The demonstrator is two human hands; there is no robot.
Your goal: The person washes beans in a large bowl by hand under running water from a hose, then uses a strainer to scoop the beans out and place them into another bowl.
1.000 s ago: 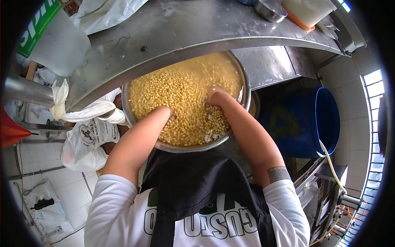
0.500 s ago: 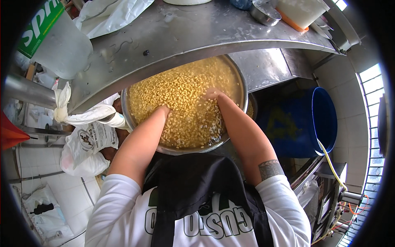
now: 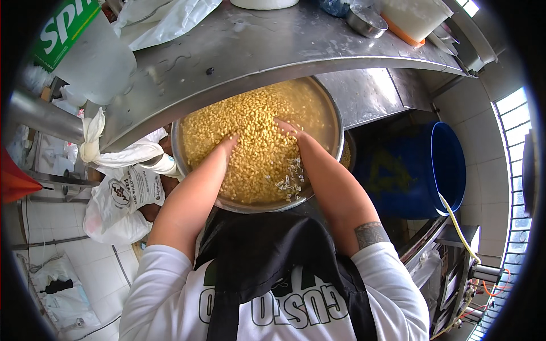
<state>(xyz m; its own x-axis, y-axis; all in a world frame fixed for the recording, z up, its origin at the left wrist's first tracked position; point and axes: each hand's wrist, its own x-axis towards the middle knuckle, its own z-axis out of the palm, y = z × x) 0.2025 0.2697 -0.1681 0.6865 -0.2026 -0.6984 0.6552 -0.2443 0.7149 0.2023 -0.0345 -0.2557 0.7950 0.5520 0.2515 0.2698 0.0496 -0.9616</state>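
Observation:
A wide round metal basin [image 3: 338, 121] holds a mass of pale yellow beans [image 3: 259, 153] in cloudy water. Both of my forearms reach down into it. At the left of the middle, my left hand [image 3: 231, 142] is sunk among the beans, its fingers covered. Opposite it, my right hand [image 3: 288, 128] shows its back and part of the thumb side, with beans over the fingertips. Between the two hands the beans rise in a mound above the water. Whether the fingers are spread or curled is hidden. Bubbles and ripples show on the water beside my right wrist.
A metal shelf [image 3: 250, 48] overhangs the basin's far edge. It carries a clear plastic container [image 3: 94, 74], a small metal bowl [image 3: 367, 21] and a white tub [image 3: 414, 17]. To the right lies a blue barrel [image 3: 398, 170]. White sacks [image 3: 122, 210] hang at the left.
My hands have come up a little, and my right hand has shifted slightly left. The beans between them are heaped higher, with more water showing at the basin's right side.

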